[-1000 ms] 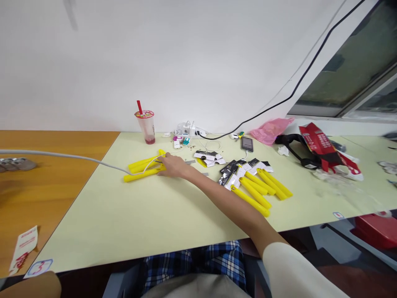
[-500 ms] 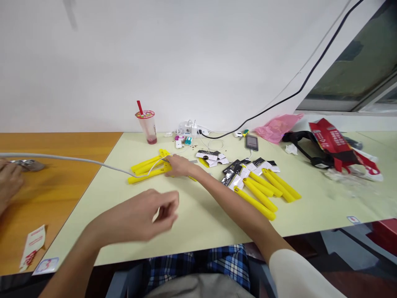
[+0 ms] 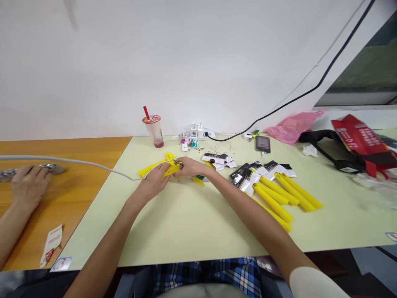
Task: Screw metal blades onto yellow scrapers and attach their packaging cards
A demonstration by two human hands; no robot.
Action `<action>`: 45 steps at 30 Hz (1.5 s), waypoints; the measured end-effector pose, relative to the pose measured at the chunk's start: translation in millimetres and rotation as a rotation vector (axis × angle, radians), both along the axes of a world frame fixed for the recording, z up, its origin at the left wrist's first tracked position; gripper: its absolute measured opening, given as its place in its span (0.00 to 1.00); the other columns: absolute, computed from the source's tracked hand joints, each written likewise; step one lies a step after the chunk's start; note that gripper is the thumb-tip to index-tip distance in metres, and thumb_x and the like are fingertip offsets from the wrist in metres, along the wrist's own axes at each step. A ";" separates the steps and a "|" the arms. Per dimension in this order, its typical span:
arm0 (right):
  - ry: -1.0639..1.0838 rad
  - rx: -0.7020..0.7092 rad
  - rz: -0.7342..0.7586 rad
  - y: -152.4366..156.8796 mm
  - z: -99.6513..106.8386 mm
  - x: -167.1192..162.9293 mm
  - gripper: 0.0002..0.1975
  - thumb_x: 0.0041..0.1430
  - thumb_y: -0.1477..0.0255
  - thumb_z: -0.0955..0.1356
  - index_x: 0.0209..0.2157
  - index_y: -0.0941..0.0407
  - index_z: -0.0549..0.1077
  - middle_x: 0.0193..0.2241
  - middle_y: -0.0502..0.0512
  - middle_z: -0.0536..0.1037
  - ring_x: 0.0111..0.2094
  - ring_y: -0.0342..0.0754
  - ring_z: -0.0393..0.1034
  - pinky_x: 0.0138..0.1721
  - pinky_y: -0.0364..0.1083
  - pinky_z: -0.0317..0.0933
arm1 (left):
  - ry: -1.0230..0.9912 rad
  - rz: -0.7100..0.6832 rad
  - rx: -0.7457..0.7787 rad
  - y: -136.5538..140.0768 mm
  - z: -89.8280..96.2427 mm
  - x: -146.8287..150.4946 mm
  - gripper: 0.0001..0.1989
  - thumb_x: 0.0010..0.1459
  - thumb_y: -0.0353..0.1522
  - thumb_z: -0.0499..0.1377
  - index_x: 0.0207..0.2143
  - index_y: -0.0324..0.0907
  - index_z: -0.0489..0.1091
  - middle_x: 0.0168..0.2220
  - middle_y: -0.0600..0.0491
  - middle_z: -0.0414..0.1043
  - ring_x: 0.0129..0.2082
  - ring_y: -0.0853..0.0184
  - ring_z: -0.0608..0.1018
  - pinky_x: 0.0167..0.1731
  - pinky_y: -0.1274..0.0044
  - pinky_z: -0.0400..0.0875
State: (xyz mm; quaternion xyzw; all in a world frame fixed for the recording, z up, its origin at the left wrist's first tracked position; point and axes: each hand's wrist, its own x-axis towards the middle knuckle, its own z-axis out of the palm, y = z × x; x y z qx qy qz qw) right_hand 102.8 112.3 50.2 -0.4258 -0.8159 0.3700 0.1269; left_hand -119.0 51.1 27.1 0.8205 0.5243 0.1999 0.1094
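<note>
My left hand (image 3: 154,181) reaches to the pile of yellow plastic tubes (image 3: 151,166) at the left of the pale table. Its fingers are closed round the end of one tube, partly hidden. Close to it on the right, my right hand (image 3: 191,167) is closed on a thin dark piece (image 3: 178,162) whose kind is too small to make out. A yellow and green piece (image 3: 198,180) lies under my right wrist. Black and white cards (image 3: 218,159) lie just beyond my right forearm.
More yellow tubes (image 3: 273,203) with cards lie at the right. A drink cup (image 3: 155,132), power strip (image 3: 190,131) and phone-like device (image 3: 263,144) stand along the wall. A grey cable (image 3: 77,162) crosses from the left. Another person's hand (image 3: 31,184) rests on a metal object.
My left hand has moved forward from the near side of the table to the yellow tubes, beside my right hand. The view has shifted left, and the other person's hand shows more.
</note>
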 end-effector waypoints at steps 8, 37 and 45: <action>0.436 -0.144 -0.045 -17.1 67.3 32.7 0.28 0.66 0.47 0.73 0.53 0.55 0.77 0.36 0.50 0.81 0.18 0.36 0.54 0.18 0.42 0.55 | -0.507 0.018 0.080 -16.0 39.1 24.3 0.21 0.71 0.42 0.60 0.62 0.47 0.72 0.55 0.45 0.79 0.51 0.57 0.81 0.51 0.64 0.77; -0.495 -0.057 0.049 3.0 14.2 48.8 0.23 0.53 0.50 0.80 0.33 0.56 0.79 0.31 0.58 0.81 0.27 0.49 0.73 0.28 0.47 0.58 | -1.715 0.183 -0.845 -16.0 -2.6 55.0 0.07 0.62 0.29 0.66 0.43 0.40 0.74 0.49 0.46 0.78 0.39 0.65 0.81 0.27 0.78 0.73; -0.523 -0.086 0.035 0.9 18.0 46.5 0.15 0.61 0.58 0.76 0.33 0.56 0.77 0.28 0.56 0.80 0.23 0.46 0.69 0.25 0.46 0.57 | -1.670 0.185 -0.879 -14.5 -5.0 52.1 0.16 0.63 0.30 0.66 0.53 0.40 0.76 0.49 0.45 0.79 0.39 0.64 0.81 0.26 0.78 0.74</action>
